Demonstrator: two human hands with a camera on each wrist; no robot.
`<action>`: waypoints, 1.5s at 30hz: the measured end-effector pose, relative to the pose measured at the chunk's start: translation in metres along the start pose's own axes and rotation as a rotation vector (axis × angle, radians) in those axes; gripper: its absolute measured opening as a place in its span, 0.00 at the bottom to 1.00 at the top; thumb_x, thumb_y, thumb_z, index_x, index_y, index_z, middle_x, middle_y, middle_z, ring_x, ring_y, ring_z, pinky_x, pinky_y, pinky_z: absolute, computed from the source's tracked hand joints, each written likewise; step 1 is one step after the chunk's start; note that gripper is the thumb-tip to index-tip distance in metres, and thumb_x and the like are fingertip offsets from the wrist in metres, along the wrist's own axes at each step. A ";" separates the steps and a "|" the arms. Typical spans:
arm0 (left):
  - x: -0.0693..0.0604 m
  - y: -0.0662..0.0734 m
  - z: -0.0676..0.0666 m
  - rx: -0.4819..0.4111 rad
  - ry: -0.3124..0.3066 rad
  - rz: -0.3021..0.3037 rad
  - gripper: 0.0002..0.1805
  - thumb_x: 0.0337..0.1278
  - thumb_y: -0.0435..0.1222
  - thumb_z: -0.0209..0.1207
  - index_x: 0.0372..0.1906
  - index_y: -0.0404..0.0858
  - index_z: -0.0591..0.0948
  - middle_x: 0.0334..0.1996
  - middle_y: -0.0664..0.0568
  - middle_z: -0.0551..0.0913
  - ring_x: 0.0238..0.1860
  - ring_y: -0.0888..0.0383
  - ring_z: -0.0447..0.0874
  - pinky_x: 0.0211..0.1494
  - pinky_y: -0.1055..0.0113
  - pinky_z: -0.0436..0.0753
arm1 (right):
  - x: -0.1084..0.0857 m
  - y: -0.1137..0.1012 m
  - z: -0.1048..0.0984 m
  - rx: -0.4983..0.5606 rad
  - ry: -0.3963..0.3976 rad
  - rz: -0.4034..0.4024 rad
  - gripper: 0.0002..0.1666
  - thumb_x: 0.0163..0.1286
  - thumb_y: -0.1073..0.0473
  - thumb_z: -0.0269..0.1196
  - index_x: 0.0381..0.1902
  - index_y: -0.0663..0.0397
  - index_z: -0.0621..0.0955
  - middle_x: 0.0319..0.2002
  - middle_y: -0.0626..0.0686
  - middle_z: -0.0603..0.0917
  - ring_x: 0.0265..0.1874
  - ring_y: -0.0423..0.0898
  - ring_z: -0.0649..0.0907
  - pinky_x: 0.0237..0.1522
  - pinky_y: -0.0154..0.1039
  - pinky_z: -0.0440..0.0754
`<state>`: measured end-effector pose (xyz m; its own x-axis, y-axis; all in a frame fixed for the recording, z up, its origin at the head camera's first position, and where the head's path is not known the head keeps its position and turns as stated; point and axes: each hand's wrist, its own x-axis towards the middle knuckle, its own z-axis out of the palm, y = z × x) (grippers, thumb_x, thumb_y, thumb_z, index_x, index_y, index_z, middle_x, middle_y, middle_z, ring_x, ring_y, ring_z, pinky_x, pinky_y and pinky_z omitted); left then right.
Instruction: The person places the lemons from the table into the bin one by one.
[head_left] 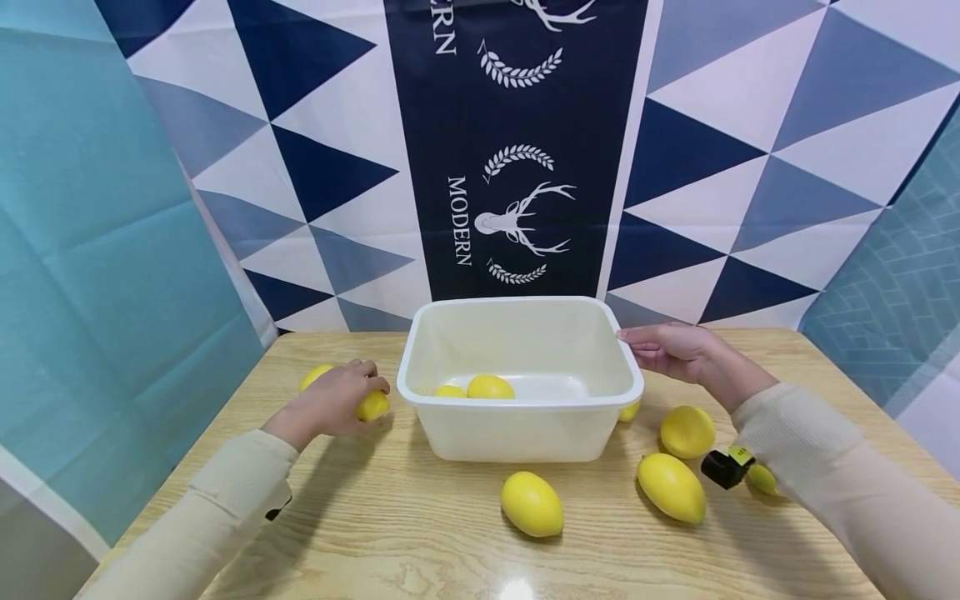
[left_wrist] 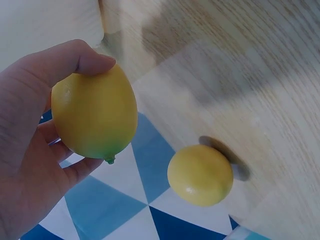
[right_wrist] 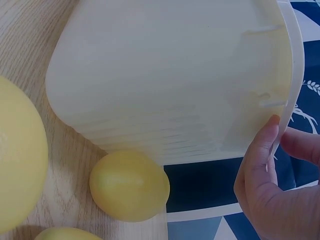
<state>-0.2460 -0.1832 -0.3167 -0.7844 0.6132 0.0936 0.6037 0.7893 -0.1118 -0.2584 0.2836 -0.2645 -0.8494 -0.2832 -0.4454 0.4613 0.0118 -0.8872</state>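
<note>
A white plastic basket (head_left: 498, 433) stands at the middle of the table with two lemons (head_left: 491, 387) visible inside. To its left, my left hand (head_left: 339, 400) holds a lemon (head_left: 372, 406) between thumb and fingers, above the table; the left wrist view shows that lemon (left_wrist: 95, 112) with its green tip outward. Another lemon (left_wrist: 200, 175) lies beyond the hand. My right hand (head_left: 671, 350) pinches the basket's right rim; in the right wrist view the thumb and fingers of this hand (right_wrist: 280, 185) are on either side of the rim (right_wrist: 296, 65).
One lemon (head_left: 532, 504) lies in front of the basket. Several more are on the right, among them one lemon (head_left: 671, 488) near the right forearm and one (right_wrist: 130, 185) beside the basket wall. Patterned cloth (head_left: 337, 167) hangs behind the wooden table (head_left: 420, 533).
</note>
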 end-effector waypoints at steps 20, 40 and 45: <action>0.002 -0.003 -0.020 0.005 0.010 0.016 0.24 0.29 0.31 0.73 0.42 0.40 0.80 0.35 0.51 0.77 0.35 0.55 0.72 0.41 0.59 0.79 | 0.001 0.001 0.000 -0.019 -0.010 -0.011 0.05 0.67 0.58 0.62 0.32 0.44 0.84 0.34 0.44 0.86 0.34 0.36 0.85 0.44 0.27 0.84; 0.003 0.006 -0.042 -0.030 0.003 0.025 0.26 0.30 0.29 0.73 0.44 0.40 0.81 0.39 0.51 0.79 0.40 0.53 0.75 0.45 0.56 0.80 | 0.000 0.002 0.001 0.016 -0.003 0.003 0.04 0.67 0.58 0.62 0.33 0.45 0.84 0.34 0.44 0.86 0.36 0.37 0.86 0.45 0.28 0.84; 0.004 0.009 -0.048 -0.012 0.013 0.029 0.26 0.28 0.30 0.74 0.43 0.40 0.81 0.39 0.51 0.80 0.39 0.54 0.75 0.45 0.57 0.81 | 0.000 0.002 0.001 0.009 0.004 0.002 0.03 0.66 0.58 0.63 0.33 0.44 0.83 0.35 0.44 0.86 0.37 0.37 0.86 0.46 0.28 0.83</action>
<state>-0.2370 -0.1722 -0.2702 -0.7647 0.6362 0.1028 0.6280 0.7714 -0.1030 -0.2569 0.2831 -0.2661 -0.8494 -0.2796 -0.4476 0.4653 0.0035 -0.8851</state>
